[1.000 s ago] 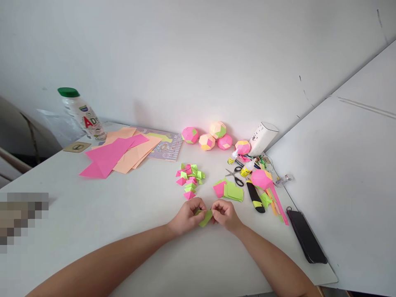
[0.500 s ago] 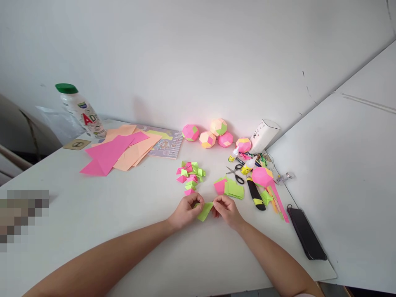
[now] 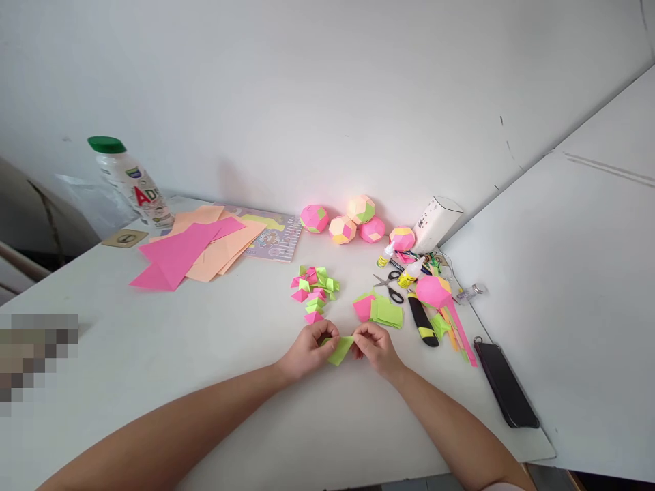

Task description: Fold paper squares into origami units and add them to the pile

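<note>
A small green piece of paper (image 3: pixel 340 350) is stretched between my hands, low over the white table. My left hand (image 3: pixel 311 348) pinches its left side between thumb and fingers. With its fingertips, my right hand (image 3: pixel 375 346) grips the upper right corner. Just beyond my left hand lies a cluster of folded pink and green paper pieces (image 3: pixel 315 286). A stack of green paper squares (image 3: pixel 387 311) rests beyond my right hand, with a pink paper square (image 3: pixel 363 308) partly tucked beside it.
Several paper balls (image 3: pixel 342 230) line the wall. Scissors (image 3: pixel 393 286), glue bottles (image 3: pixel 411 273), a black and yellow cutter (image 3: pixel 422 320) and a phone (image 3: pixel 506 384) lie right. Large paper sheets (image 3: pixel 181 256), a booklet (image 3: pixel 273 239) and a white bottle (image 3: pixel 134 184) are at left.
Both hands keep their hold on the green paper, which has tilted or shifted very slightly. The whole view has moved a little; nothing else differs.
</note>
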{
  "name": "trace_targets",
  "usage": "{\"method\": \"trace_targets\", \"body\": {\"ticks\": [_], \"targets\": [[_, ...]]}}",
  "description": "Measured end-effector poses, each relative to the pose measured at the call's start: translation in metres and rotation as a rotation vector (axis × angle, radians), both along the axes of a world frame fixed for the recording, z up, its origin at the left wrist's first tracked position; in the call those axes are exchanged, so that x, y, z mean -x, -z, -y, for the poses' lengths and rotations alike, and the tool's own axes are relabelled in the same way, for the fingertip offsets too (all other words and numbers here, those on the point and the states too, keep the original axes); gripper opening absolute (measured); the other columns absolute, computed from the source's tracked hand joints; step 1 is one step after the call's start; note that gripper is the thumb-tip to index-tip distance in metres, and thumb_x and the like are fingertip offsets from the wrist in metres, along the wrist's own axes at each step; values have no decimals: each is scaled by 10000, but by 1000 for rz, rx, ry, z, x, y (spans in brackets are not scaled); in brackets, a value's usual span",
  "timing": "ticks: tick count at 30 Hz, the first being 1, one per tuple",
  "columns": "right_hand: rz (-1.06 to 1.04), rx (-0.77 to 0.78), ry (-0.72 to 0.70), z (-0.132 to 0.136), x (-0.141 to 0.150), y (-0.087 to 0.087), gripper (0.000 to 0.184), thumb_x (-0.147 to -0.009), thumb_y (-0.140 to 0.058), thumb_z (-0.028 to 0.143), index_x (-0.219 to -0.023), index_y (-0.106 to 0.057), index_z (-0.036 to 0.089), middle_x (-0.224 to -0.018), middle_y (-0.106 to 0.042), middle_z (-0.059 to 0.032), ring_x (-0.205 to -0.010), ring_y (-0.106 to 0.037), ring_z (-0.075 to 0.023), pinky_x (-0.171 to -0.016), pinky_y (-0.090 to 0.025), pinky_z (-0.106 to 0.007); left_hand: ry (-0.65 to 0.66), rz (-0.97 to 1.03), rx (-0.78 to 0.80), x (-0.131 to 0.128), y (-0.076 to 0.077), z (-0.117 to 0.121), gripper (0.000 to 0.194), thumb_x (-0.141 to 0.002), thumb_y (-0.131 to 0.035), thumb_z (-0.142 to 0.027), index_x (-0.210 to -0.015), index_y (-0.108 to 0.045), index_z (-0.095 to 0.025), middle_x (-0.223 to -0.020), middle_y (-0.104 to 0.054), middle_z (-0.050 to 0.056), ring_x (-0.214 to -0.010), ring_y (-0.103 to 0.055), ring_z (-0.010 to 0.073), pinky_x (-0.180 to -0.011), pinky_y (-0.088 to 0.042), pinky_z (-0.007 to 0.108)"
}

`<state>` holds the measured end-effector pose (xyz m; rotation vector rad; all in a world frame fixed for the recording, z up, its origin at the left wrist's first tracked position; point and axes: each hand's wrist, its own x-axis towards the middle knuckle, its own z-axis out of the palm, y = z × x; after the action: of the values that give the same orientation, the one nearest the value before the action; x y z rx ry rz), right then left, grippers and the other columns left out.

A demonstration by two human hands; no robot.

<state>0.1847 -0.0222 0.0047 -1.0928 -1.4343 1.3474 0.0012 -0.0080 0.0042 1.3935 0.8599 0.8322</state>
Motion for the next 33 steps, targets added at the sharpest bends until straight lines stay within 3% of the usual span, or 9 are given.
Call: {"method": "trace_targets", "body": {"ticks": [8,14,26,33], "targets": [[-74,44,-13,-1,0,3,167,-811,-577,329,-846,-517,177,-534,-565,39,-469,-528,-102,-465,-400,-213,27,91,70,-2,2,0,249,-831,-484,-415,-815,-471,-167,-669,-520,-16,-577,-473,101,-537,-371,221],[-51,61,22,-3,0,4,203,-805,-584,356,-791,-529,161,-493,-568,37,-439,-536,-103,-453,-407,-212,46,119,41,-1,1,0,267,-831,-485,-423,-838,-541,-162,-742,-591,19,-704,-558,146,-668,-452,278],[-2,97,-17,-3,-1,6,215,-769,-620,361,-734,-545,162,-571,-557,30,-480,-527,-101,-472,-417,-220,-73,201,90,-1,9,-6,236,-780,-576,-385,-866,-606,-167,-799,-599,30,-727,-552,148,-652,-449,270],[-27,105,-72,-3,-2,2,180,-767,-617,321,-703,-560,163,-589,-495,33,-508,-485,-98,-482,-399,-222,-103,174,-45,-1,10,-7,180,-768,-599,-348,-802,-632,-175,-814,-540,27,-744,-526,140,-654,-441,262]]}}
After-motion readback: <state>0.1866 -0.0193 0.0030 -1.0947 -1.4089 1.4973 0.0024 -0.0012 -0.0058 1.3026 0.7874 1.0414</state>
